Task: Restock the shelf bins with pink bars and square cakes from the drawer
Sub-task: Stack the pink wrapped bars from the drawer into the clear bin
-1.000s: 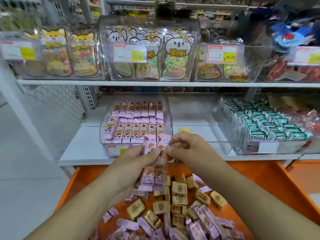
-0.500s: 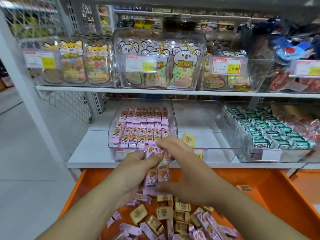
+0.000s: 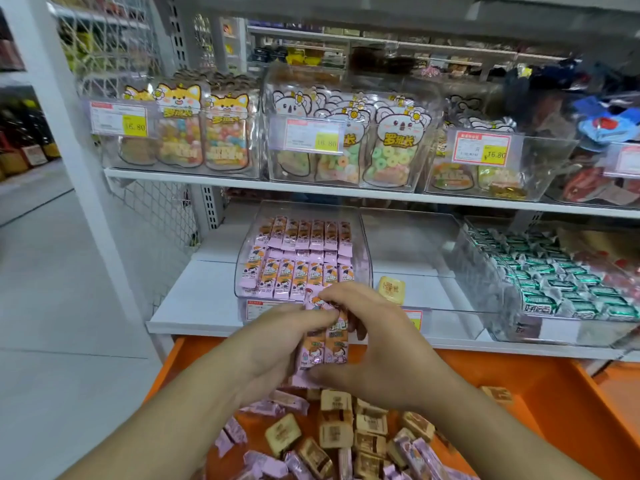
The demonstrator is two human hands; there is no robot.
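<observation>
Together both hands [image 3: 277,344] clasp upright pink bars [image 3: 323,344].

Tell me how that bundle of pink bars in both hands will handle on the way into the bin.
The pink bars look light and slim. Their glossy wrappers probably slide, so the loose stack may fan apart unless both hands keep squeezing.
</observation>
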